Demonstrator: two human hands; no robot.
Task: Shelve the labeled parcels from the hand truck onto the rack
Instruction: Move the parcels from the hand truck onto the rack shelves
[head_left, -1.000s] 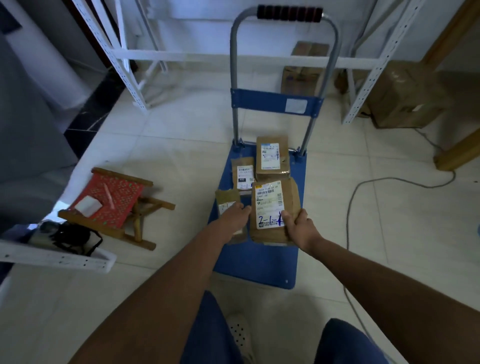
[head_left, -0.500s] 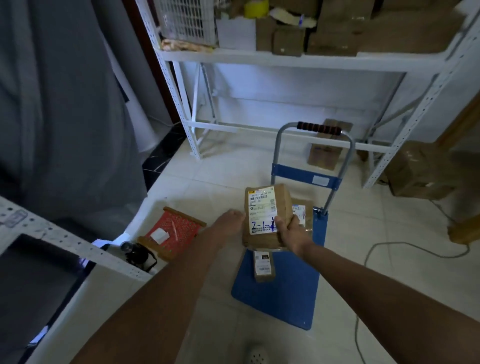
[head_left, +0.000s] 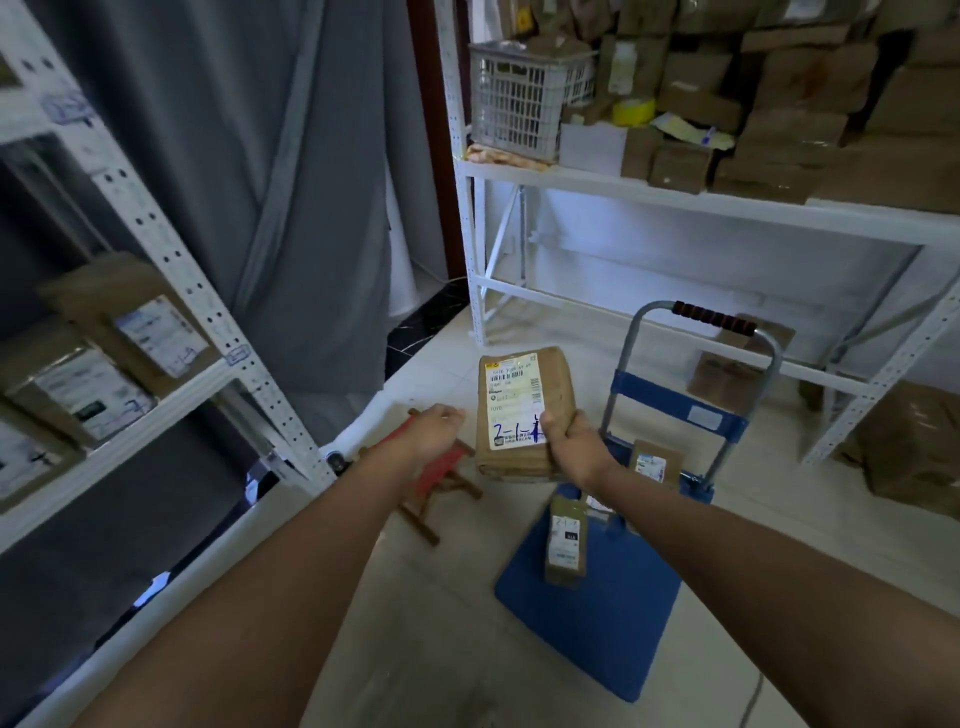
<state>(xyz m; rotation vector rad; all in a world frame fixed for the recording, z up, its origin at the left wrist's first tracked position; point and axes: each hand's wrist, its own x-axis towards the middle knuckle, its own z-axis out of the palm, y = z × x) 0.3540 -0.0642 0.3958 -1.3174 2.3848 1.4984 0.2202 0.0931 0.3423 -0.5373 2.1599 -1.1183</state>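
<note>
My right hand (head_left: 571, 441) grips the lower right corner of a brown parcel (head_left: 519, 395) whose white label carries "2-1" in blue pen. The parcel is held upright in the air, to the left of the blue hand truck (head_left: 597, 618). My left hand (head_left: 436, 431) hangs just left of the parcel, loosely curled, touching nothing. Two smaller labeled parcels remain on the truck: one long box (head_left: 566, 540) near the middle and one (head_left: 655, 462) by the handle posts. The white rack (head_left: 171, 395) at my left holds several labeled parcels (head_left: 83, 400).
A red-topped wooden stool (head_left: 441, 473) stands on the floor under my left hand. A second white rack (head_left: 675, 200) at the back carries a white basket (head_left: 519, 98) and many brown boxes. More boxes (head_left: 914, 447) lie on the floor at right. A grey curtain (head_left: 260, 182) hangs between the racks.
The parcel has come up off the hand truck and moved left. My left hand has let go of it. My view has swung up and left toward the left rack.
</note>
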